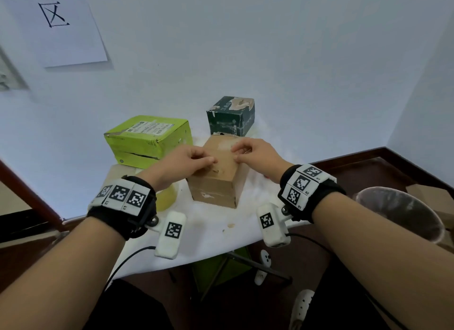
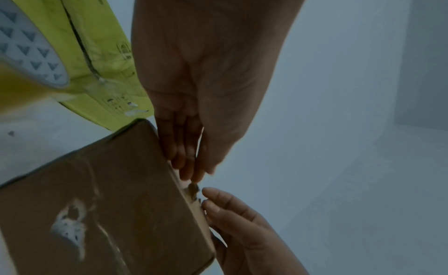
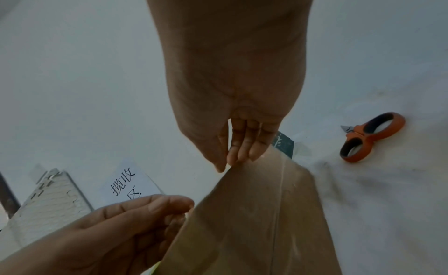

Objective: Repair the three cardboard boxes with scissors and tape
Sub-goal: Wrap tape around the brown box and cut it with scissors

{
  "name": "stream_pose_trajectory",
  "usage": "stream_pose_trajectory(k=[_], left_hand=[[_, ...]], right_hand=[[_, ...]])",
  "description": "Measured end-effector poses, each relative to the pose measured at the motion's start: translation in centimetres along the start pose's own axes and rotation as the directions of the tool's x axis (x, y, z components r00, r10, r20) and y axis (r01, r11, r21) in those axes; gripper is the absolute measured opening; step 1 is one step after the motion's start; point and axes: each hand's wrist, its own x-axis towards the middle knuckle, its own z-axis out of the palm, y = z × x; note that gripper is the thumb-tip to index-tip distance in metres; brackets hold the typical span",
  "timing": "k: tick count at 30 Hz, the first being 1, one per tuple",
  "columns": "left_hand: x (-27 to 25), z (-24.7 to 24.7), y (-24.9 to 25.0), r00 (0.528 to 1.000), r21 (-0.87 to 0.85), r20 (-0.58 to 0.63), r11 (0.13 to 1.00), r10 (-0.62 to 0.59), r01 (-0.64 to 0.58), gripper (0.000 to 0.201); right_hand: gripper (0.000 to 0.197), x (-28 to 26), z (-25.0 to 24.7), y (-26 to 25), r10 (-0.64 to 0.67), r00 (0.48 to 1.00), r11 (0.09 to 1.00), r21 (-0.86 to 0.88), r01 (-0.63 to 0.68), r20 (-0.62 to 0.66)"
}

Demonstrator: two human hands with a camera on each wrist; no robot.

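Walls close in behind and to the right of the small white table, whose near edge cuts across below the wrists; bare tabletop lies in front of the brown cardboard box. Behind that box stand a green box at left and a dark green box at right, with a tape roll just left. Left hand and right hand rest on the brown box's top, fingertips pinching at something thin there; what it is cannot be told. Orange-handled scissors lie on the table beyond the right hand.
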Motion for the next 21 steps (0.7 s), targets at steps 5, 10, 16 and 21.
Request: stream_pose_trajectory(k=[5,10,16,21], left_hand=[[-0.2,-0.7,0.0,0.996,0.039,0.086,0.999,0.0,-0.004,0.017],[0.3,-0.2,-0.3,1.0,0.114,-0.001,0.993,0.027,-0.027,0.009],[0.9,0.5,-1.1,0.996,0.136,-0.08,0.99,0.035,-0.024,0.01],[1.0,0.7,-1.4,0.994,0.126,-0.102,0.991,0.046,-0.033,0.007]], right_hand=[[0.015,0.0,1.0,-0.7,-0.057,0.998,0.995,-0.078,0.057,0.0],[0.015,-0.6,1.4,-1.4,-0.096,0.992,0.983,-0.15,0.108,0.083],[0.016,-0.4,1.8,-1.5,-0.073,0.994,0.983,-0.161,0.086,0.085],[0.015,-0.3,2.1,-1.5,-0.055,0.996,0.985,-0.158,0.066,0.074]])
